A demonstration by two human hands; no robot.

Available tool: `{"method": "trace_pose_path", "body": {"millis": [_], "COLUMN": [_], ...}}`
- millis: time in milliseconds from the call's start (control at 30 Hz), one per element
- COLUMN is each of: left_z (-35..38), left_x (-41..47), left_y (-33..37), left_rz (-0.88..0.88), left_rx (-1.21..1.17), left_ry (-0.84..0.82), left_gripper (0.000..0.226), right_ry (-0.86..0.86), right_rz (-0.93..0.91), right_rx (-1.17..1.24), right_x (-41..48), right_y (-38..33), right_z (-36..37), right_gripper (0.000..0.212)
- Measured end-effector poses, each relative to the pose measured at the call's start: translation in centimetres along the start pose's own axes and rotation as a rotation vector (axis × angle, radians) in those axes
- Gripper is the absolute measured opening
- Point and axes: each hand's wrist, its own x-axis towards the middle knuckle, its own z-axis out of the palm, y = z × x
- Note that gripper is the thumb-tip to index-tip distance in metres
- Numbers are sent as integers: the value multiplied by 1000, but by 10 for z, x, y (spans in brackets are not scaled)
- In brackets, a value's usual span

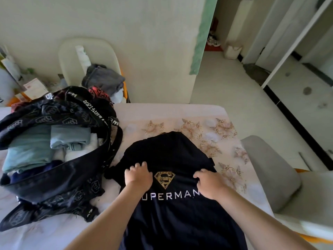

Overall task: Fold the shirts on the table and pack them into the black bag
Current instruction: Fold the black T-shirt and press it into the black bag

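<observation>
Folding is in hand: the black shirt (171, 204) lies print-up on the table (162, 112), just right of the black bag (54, 179). Left hand (137, 175) and right hand (210, 183) each grip its chest fabric in curled fingers. Next move, in my judgement, is an even fold of the upper part. The bag stands open and holds folded clothes (36, 150). Its strap (118, 138) trails toward the shirt and may snag. A chair (72, 51) stands behind the bag.

We have the shirt (167, 152) spread on the table (162, 112) from its near edge toward the middle — our left hand (137, 175) and right hand (210, 183) grip it side by side. The bag (54, 179) sits at the table's left edge, folded clothes (45, 147) inside it.
</observation>
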Motion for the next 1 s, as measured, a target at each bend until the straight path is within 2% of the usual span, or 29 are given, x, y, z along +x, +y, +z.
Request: {"method": "trace_pose_path", "body": {"millis": [100, 200, 300, 400, 467, 533, 567, 600, 633, 667, 733, 800, 867, 900, 933, 1000], "left_z": [-25, -36, -35, -30, -27, -30, -32, -32, -32, -33, -34, -33, -29, -28, -27, -32], "left_x": [25, 50, 74, 92, 99, 101, 102, 101, 101, 99, 93, 88, 89, 91, 92, 89], "left_y": [16, 26, 29, 27, 25, 24, 25, 25, 26, 29, 43, 59, 67, 67, 66, 59], "left_rz": [30, 91, 161, 127, 92, 65, 57, 72, 125, 214, 452, 584, 601, 581, 546, 472], "left_rx": [-167, -299, -235, -127, -86, -68, -53, -36, -37, -60, -147, -168, -56, 31, 73, 28], "left_ry": [120, 148, 150, 68, 83, 153, 199, 260, 323, 363, 300, 119, 53, 61, 76, 131], "left_gripper": [40, 42, 57, 78, 83, 81, 81, 83, 87, 92, 98, 94, 71, 56, 44, 33], "right_ry": [199, 370, 326, 196, 291, 489, 529, 503, 411, 286, 144, 272, 434, 386, 250, 10], "right_rz": [2, 44, 136, 92, -3, -198, -327, -481, -606, -657, -559, -351, -231, -198, -155, -70], "right_rx": [138, 165, 98, 235, 280, 143, 59, -33, -90, -82, 150, 431, 447, 403, 362, 215], "right_x": [30, 64, 87, 101, 105, 102, 98, 93, 87, 81, 73, 73, 78, 78, 77, 74], "right_y": [8, 15, 20, 17, 14, 12, 10, 8, 5, 1, -6, -8, -1, 3, 7, 15], "right_z": [-19, -30, -34, -32, -29, -23, -19, -14, -9, -6, -4, -9, -14, -17, -21, -26], "right_gripper": [30, 30, 37, 20, 27, 39, 42, 42, 41, 38, 32, 30, 30, 34, 43, 59]}}
